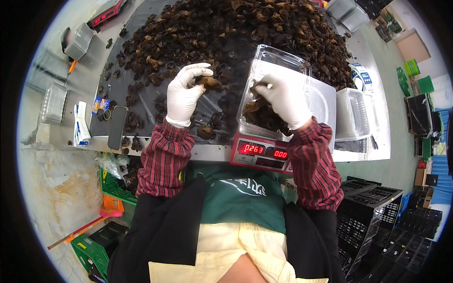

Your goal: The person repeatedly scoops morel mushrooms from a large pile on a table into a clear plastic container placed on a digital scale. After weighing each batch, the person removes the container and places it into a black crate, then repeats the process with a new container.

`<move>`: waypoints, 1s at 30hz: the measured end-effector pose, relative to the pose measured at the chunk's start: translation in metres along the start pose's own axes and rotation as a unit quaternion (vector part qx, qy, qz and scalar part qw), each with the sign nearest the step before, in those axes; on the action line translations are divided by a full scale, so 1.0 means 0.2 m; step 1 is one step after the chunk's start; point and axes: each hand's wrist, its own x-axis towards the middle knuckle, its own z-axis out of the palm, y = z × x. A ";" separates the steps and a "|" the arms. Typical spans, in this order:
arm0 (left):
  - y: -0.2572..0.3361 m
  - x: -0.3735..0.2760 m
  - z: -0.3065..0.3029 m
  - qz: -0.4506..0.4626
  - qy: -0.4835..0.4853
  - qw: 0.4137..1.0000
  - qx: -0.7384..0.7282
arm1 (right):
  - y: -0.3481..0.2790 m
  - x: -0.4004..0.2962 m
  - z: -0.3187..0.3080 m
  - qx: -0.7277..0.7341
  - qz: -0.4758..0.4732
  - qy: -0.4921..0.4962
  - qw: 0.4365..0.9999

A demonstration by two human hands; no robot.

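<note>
My left hand (184, 95), in a white glove, pinches a brown piece of wood ear fungus (210, 84) between thumb and fingers, above a dark plastic sheet. A clear plastic box (283, 56) rests on the pan of a red digital scale (244, 160) with lit red digits. My gloved right hand (288, 100) is over this box, its fingertips closed on a small dark fungus piece (254, 91). Beneath it, more wood ear (260, 115) lies in the near part of the box, partly hidden by that hand. A large heap of wood ear (226, 24) spreads behind both hands.
Stacked clear boxes (355, 113) stand right of the scale. A smartphone (117, 128) and folded printed strips (81, 123) lie left. More boxes (79, 41) and another red scale (106, 15) are farther off. Black crates (368, 205) stand lower right, green crates (118, 191) lower left.
</note>
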 end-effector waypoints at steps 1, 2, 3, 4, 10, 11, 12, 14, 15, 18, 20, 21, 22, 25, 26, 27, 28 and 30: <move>0.02 0.00 0.01 0.001 0.002 1.000 -0.009 | -0.06 -0.01 -0.07 0.088 0.090 0.005 0.992; 0.04 0.01 0.03 0.014 -0.006 1.000 -0.022 | -0.08 -0.02 -0.12 0.130 0.134 0.037 0.982; 0.06 0.01 0.08 0.004 -0.015 0.997 -0.069 | -0.09 -0.04 -0.17 0.170 0.179 0.071 0.966; 0.07 0.02 0.13 0.032 -0.032 0.998 -0.038 | -0.09 -0.05 -0.21 0.174 0.202 0.081 0.960; 0.00 0.01 0.46 0.230 -0.274 0.908 0.221 | -0.09 -0.15 -0.32 0.319 0.177 0.165 0.916; -0.02 0.00 0.47 0.241 -0.319 0.886 0.233 | -0.09 -0.17 -0.34 0.323 0.178 0.166 0.915; 0.01 0.02 0.47 0.232 -0.341 0.882 0.228 | -0.09 -0.20 -0.35 0.342 0.176 0.168 0.908; 0.05 0.04 0.44 0.238 -0.325 0.884 0.236 | -0.10 -0.24 -0.35 0.355 0.182 0.178 0.900; 0.10 0.05 0.42 0.236 -0.313 0.877 0.279 | -0.12 -0.25 -0.35 0.361 0.180 0.176 0.898; 0.17 0.04 0.36 0.220 -0.256 0.888 0.311 | -0.17 -0.26 -0.34 0.333 0.186 0.227 0.896; 0.19 0.01 0.29 0.123 -0.183 0.961 0.167 | -0.26 -0.26 -0.32 0.341 0.173 0.227 0.896; 0.18 -0.02 0.25 0.023 -0.169 0.985 0.035 | -0.30 -0.28 -0.29 0.343 0.169 0.230 0.895; 0.18 -0.05 0.22 -0.072 -0.187 0.974 -0.110 | -0.34 -0.30 -0.25 0.389 0.186 0.188 0.882; 0.18 -0.22 0.17 -0.299 -0.181 0.828 -0.438 | -0.36 -0.33 -0.01 0.014 -0.094 0.028 0.995; 0.13 -0.29 0.11 -0.338 -0.196 0.812 -0.434 | -0.40 -0.34 0.02 0.037 -0.078 -0.025 0.996; 0.09 -0.37 0.02 -0.378 -0.206 0.795 -0.429 | -0.45 -0.35 0.04 0.062 -0.065 -0.082 0.993; 0.08 -0.42 -0.08 -0.384 -0.208 0.810 -0.392 | -0.45 -0.35 0.04 0.014 -0.069 -0.052 0.996; 0.10 -0.51 -0.30 -0.414 -0.173 0.839 -0.308 | -0.37 -0.40 0.04 0.069 -0.061 0.067 0.993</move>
